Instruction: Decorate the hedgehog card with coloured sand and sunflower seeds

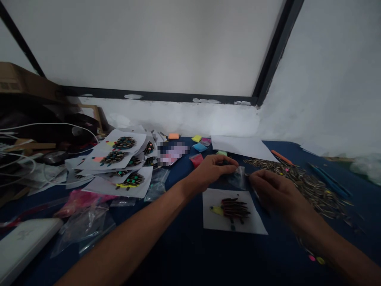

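The fingers of my left hand point(212, 171) are closed on the top of a small clear plastic bag point(239, 180). Close by on the right, my right hand point(275, 190) is curled with its fingertips together; what they hold, if anything, is hard to make out. Just below both hands lies a white paper card point(212, 222) with a hedgehog figure point(235, 208) on it, its head yellow and its spines made of dark striped seeds. A heap of striped seeds point(312, 190) spreads beside and beyond my right hand.
Finished-looking hedgehog cards point(119, 174) overlap at the left. Coloured clay packets, including a blue one point(200, 147), stand near the wall. Clear bags point(83, 222) and a white box-like device point(26, 246) are at lower left. Blue tweezers-like tools point(330, 180) lie right.
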{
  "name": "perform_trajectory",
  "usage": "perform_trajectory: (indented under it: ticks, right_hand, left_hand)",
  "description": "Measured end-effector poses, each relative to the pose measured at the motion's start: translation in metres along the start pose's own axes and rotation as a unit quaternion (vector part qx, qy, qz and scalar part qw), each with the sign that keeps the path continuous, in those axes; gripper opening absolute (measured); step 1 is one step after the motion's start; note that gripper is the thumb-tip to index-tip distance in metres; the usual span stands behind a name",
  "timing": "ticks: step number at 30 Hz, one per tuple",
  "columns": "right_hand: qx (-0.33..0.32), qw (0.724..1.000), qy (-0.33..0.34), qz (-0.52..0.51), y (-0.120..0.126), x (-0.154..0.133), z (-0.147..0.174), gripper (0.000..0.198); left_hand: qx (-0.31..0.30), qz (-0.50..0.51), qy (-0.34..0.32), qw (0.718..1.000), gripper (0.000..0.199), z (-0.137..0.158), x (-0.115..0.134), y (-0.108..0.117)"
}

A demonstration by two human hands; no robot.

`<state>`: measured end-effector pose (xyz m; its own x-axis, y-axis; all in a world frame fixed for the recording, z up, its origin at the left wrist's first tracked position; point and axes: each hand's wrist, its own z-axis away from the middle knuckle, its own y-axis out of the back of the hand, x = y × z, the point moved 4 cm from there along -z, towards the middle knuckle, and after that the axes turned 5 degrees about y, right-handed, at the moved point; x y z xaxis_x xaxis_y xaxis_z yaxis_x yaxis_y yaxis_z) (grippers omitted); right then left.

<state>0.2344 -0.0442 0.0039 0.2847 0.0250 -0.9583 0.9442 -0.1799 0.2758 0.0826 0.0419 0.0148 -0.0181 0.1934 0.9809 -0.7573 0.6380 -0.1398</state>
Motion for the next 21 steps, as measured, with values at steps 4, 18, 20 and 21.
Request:
perform_trajectory:
  ticks: [4, 18, 20, 21]
  right_hand:
    - [-0.126, 0.981, 0.089, 0.113, -0.014, -0.011, 0.006, 0.039]
    - [-0.317, 0.835, 0.228, 0.387, -0.038, -0.002, 0.028, 0.027]
    - [-0.316, 0.829, 0.225, 0.403, -0.041, -0.003, 0.028, 0.025]
    - [-0.314, 0.826, 0.225, 0.411, -0.042, -0.004, 0.028, 0.024]
  left_hand:
    - [0.034, 0.047, 0.013, 0.998, 0.005, -0.003, -0.001, 0.005]
    - [0.013, -0.231, 0.042, 0.972, 0.016, -0.019, -0.023, 0.024]
    - [0.004, -0.257, 0.061, 0.964, 0.017, -0.019, -0.025, 0.024]
    - [0.000, -0.269, 0.068, 0.961, 0.018, -0.019, -0.025, 0.024]
